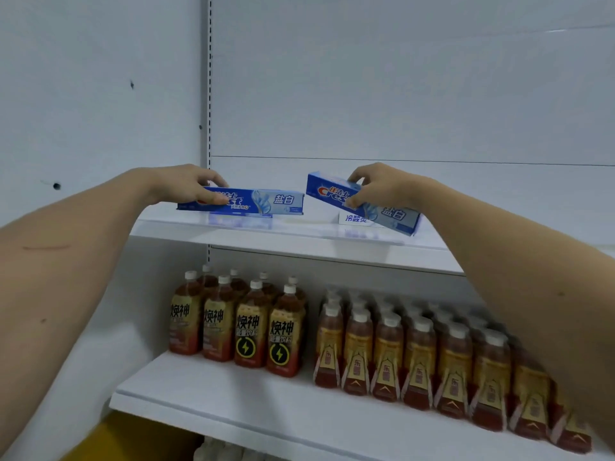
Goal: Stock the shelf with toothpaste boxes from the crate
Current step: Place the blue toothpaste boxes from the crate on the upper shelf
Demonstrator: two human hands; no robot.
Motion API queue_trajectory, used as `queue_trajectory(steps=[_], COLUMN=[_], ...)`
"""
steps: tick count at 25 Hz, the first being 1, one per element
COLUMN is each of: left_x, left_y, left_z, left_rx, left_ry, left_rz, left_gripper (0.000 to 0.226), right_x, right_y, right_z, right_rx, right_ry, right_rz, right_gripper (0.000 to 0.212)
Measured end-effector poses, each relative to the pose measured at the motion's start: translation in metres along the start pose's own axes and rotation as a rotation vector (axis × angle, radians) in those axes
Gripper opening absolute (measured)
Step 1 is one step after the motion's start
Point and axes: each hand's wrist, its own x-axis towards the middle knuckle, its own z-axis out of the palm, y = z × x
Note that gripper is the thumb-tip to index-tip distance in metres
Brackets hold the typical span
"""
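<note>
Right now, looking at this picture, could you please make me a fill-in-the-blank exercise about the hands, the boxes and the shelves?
1. Each hand holds one blue toothpaste ____.
2. The box in the left hand lies level, while the box in the right hand is ____.
3. On the lower shelf, under the upper shelf, stand rows of ____.

Missing words: box; tilted; bottles

The left box; the right box; the bottles.

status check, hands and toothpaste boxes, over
Left hand grips level blue toothpaste box. Right hand holds tilted blue toothpaste box. White upper shelf ahead, unobstructed.
</note>
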Motion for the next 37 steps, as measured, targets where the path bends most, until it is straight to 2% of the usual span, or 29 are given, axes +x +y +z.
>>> queue_trajectory(steps=[6,12,20,24,28,32,37], left_x=[0.104,0.199,0.279,0.291,0.288,0.275,0.239], left_y=[-0.078,-0.129,-0.135,-0.123,-0.123,-0.119,-0.088], left_z=[-0.008,-0.022,-0.010,-0.009,-0.007,-0.003,-0.003], left_rx=[0.052,0.171,0.313,0.359,0.379,0.445,0.493], left_ry=[0.003,-0.132,-0.424,-0.526,-0.495,-0.416,-0.295], left_rz=[0.000,-0.033,-0.176,-0.218,-0.216,-0.194,-0.118], left_gripper=[0.034,0.032,0.040,0.041,0.050,0.064,0.067], right_x=[0.113,0.226,0.299,0.307,0.302,0.289,0.254], right_y=[-0.013,-0.040,-0.027,-0.018,-0.011,-0.015,-0.034], right_z=[0.045,0.082,0.113,0.132,0.141,0.135,0.111], right_rx=[-0.175,-0.362,-0.613,-0.624,-0.558,-0.597,-0.503], right_ry=[-0.048,-0.125,-0.351,-0.413,-0.376,-0.307,-0.194], right_rz=[-0.015,-0.047,0.039,0.038,0.025,-0.009,-0.010], right_gripper=[0.046,0.048,0.047,0.049,0.053,0.066,0.051])
